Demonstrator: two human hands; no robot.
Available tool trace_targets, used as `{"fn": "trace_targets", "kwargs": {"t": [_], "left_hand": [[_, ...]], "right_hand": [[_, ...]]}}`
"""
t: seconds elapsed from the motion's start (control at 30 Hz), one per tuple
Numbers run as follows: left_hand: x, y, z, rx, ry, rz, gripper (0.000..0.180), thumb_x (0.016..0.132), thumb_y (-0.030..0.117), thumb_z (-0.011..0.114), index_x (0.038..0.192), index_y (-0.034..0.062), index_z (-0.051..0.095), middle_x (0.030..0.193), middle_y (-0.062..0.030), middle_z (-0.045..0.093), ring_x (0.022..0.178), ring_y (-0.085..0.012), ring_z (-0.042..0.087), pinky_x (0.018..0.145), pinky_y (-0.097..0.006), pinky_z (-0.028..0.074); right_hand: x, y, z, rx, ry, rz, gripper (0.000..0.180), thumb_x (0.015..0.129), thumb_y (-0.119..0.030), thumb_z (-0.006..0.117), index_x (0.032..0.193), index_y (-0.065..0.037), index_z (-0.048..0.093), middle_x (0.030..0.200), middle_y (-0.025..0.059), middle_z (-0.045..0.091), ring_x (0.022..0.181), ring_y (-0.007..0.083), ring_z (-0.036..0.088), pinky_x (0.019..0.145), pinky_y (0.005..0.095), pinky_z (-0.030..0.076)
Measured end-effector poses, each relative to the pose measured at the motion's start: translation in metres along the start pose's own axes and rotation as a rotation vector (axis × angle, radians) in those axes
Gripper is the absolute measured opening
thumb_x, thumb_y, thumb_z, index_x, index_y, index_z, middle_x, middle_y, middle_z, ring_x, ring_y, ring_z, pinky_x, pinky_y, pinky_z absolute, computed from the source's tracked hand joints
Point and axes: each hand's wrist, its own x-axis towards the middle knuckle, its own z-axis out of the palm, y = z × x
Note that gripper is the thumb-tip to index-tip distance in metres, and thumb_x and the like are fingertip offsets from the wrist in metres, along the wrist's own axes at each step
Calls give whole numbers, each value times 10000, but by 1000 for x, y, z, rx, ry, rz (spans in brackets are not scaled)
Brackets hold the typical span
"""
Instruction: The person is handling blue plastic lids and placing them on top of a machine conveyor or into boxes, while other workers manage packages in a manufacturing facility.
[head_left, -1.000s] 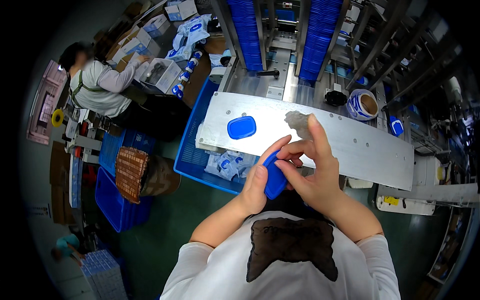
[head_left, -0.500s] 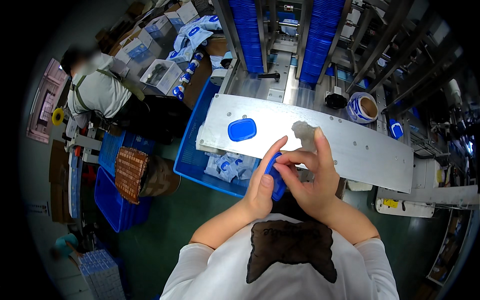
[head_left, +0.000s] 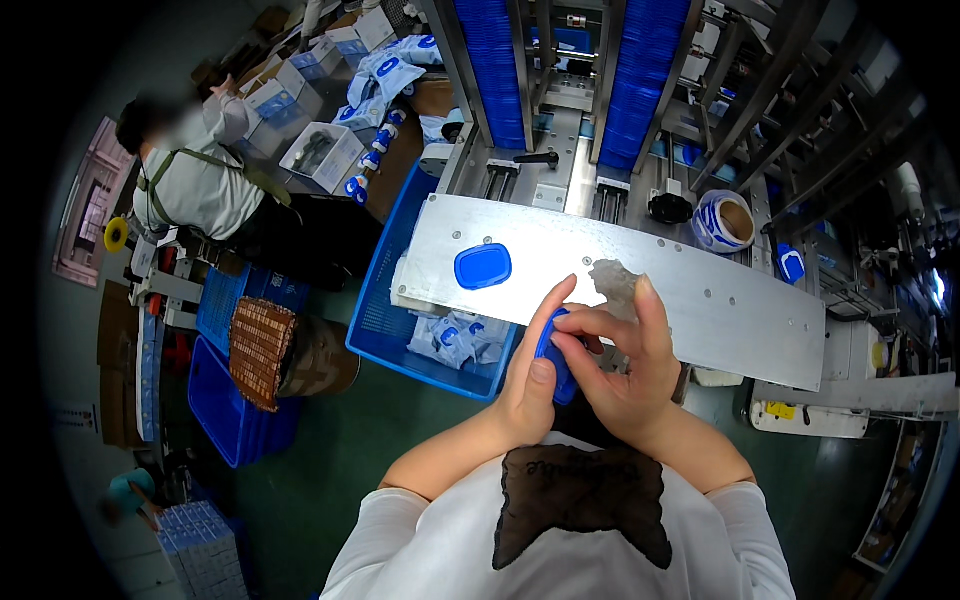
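In front of my chest I hold a blue plastic lid [head_left: 563, 378], turned on edge, between both hands. My left hand [head_left: 527, 392] grips its left side, with the thumb on the near face and the fingers behind. The thumb and index finger of my right hand [head_left: 632, 365] pinch the lid's upper right part; the other fingers are curled or raised. A second blue lid [head_left: 483, 267] lies flat on the metal plate [head_left: 750, 310] beyond my hands. Just past my right fingertips is a greyish, irregular patch [head_left: 612, 280]; I cannot tell what it is.
A machine with tall stacks of blue lids [head_left: 640, 85] rises behind the plate. To its left, a blue crate [head_left: 372, 345] holds white-and-blue packets [head_left: 460, 338]. A label roll [head_left: 722, 221] sits at right. A co-worker [head_left: 205, 180] stands at a box-covered table at far left.
My hands stay nearly in place on the lid, with small shifts. Machine parts behind the plate have moved, showing rails. The co-worker has raised a hand toward the boxes.
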Motion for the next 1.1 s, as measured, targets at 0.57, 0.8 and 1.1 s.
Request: {"fn": "trace_targets", "kwargs": {"t": [0.57, 0.8, 1.1], "left_hand": [[-2, -6, -1, 67, 8, 32, 901, 895, 631, 337, 1427, -61, 113, 1142, -170, 457, 982, -224, 504, 889, -335, 400], [-3, -2, 0, 118, 3, 60, 922, 880, 645, 364, 1425, -56, 117, 1136, -174, 457, 967, -226, 501, 870, -340, 409], [4, -4, 0, -34, -25, 41, 892, 877, 656, 350, 1413, -35, 173, 1106, -146, 468, 881, -178, 481, 779, -311, 438]], "right_hand": [[0, -3, -8, 59, -52, 105, 872, 733, 28, 721, 1413, 40, 176, 797, 66, 679, 756, 172, 661, 739, 274, 511], [1, -3, -8, 41, -50, 65, 831, 727, 18, 724, 1401, 43, 239, 777, 39, 669, 707, 140, 636, 714, 243, 495], [-1, 2, -3, -7, -20, 60, 882, 732, 32, 715, 1420, -21, 165, 799, 78, 634, 746, 158, 590, 618, 231, 469]]}}
